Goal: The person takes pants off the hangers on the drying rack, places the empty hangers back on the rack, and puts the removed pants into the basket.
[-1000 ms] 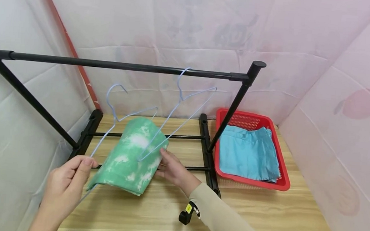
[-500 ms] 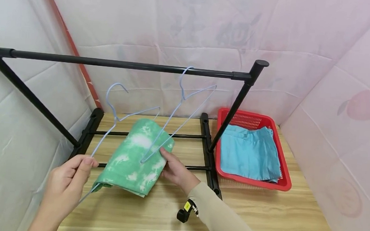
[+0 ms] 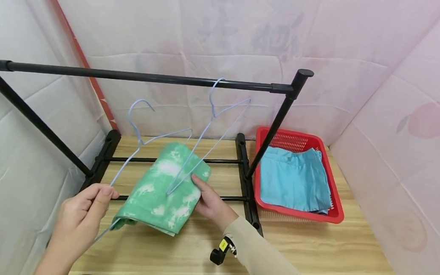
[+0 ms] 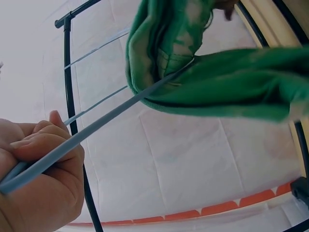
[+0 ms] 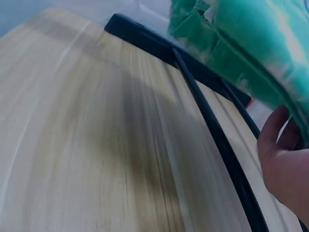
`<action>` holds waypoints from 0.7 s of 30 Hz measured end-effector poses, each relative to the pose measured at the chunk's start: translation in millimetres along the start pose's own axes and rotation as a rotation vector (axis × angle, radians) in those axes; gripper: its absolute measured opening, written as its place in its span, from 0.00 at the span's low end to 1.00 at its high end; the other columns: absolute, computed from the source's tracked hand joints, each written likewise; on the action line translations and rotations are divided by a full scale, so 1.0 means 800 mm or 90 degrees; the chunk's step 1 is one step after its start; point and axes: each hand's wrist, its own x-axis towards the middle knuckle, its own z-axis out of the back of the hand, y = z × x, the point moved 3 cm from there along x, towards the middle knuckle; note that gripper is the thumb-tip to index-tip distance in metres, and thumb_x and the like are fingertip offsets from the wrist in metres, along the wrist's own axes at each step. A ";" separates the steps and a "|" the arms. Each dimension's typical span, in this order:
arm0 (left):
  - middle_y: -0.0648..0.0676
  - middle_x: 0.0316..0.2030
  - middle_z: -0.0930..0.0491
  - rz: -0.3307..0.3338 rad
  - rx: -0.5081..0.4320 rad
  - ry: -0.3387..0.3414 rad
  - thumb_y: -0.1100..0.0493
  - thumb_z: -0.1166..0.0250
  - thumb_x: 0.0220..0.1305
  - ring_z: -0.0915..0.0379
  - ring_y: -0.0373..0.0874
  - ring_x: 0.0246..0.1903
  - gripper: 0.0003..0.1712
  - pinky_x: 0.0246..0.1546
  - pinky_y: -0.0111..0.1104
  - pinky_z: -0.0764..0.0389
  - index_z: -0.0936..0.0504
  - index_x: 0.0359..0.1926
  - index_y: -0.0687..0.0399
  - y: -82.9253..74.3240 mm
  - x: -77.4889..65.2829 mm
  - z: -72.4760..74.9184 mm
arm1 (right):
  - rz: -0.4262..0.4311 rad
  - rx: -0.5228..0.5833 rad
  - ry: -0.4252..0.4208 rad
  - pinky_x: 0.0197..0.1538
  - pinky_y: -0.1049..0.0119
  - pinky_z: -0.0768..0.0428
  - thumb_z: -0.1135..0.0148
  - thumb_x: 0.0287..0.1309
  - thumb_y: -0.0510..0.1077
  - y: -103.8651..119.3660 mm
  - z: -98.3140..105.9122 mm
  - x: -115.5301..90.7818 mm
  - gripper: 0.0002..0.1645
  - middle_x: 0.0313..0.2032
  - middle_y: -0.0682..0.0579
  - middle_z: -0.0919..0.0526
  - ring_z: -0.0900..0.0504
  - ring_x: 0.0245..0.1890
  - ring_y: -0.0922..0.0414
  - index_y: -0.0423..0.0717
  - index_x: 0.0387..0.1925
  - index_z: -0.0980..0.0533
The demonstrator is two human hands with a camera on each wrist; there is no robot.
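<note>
My left hand (image 3: 78, 217) grips one side of a pale blue wire hanger (image 4: 106, 117), with its hook up and unattached. A folded green-and-white tie-dye garment (image 3: 142, 206) is draped over this hanger's lower bar, as the left wrist view shows from its open end. At the garment's right edge, my right hand (image 3: 213, 203) holds the cloth, thumb on the front and fingers behind it, partly hidden. From the black rail hangs a second blue hanger (image 3: 210, 96), bare, overlapping the garment in the head view.
The black clothes rack (image 3: 132, 76) spans the view, with its base on the wooden tabletop (image 3: 322, 264). To the right, beside the rack's foot, a red basket (image 3: 336, 196) contains folded turquoise cloth (image 3: 293, 179). Pale sheeting (image 3: 246, 33) encloses the back and sides.
The garment has shifted slightly to the right along the held hanger, together with my right hand. My left hand keeps its grip in nearly the same place.
</note>
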 end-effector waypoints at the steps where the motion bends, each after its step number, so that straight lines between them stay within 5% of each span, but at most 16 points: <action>1: 0.44 0.15 0.35 0.002 0.002 0.000 0.64 0.43 0.74 0.45 0.34 0.11 0.11 0.13 0.27 0.40 0.18 0.34 0.49 0.000 0.000 0.000 | 0.000 0.002 -0.005 0.66 0.60 0.28 0.44 0.70 0.60 0.001 0.000 -0.001 0.34 0.56 0.56 0.21 0.21 0.56 0.60 0.49 0.69 0.38; 21: 0.44 0.15 0.37 -0.007 0.008 0.017 0.63 0.44 0.75 0.44 0.35 0.12 0.11 0.15 0.30 0.40 0.18 0.35 0.51 0.007 0.008 -0.001 | 0.059 0.023 0.042 0.65 0.67 0.30 0.52 0.76 0.50 0.026 -0.017 -0.017 0.25 0.55 0.59 0.23 0.23 0.56 0.63 0.47 0.67 0.40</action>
